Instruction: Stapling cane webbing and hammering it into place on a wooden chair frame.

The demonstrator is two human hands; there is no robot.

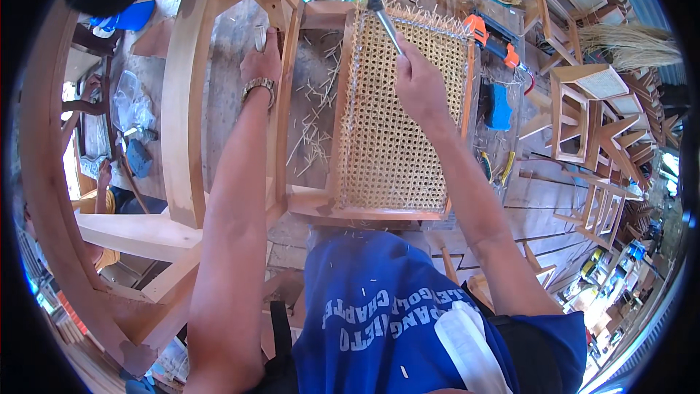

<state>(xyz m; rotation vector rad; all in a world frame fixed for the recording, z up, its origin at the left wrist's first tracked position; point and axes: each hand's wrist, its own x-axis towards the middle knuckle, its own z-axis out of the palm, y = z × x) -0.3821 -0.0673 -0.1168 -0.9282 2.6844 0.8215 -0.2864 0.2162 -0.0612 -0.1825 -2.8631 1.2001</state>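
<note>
- The right hand (423, 91) has its fingers wrapped around the handle of a hammer (389, 28), the dark head above the far end of the cane seat (401, 124).
- The cane seat lies woven side up before the person, loose ends fringing its far edge.
- The left hand (262, 66) closes its fingers on a metal tool (260, 38), kind unclear, beside the wooden frame (290, 51).
- Scraps (313, 147) litter the table (310, 55); a clamp (496, 42) lies right of the seat.
</note>
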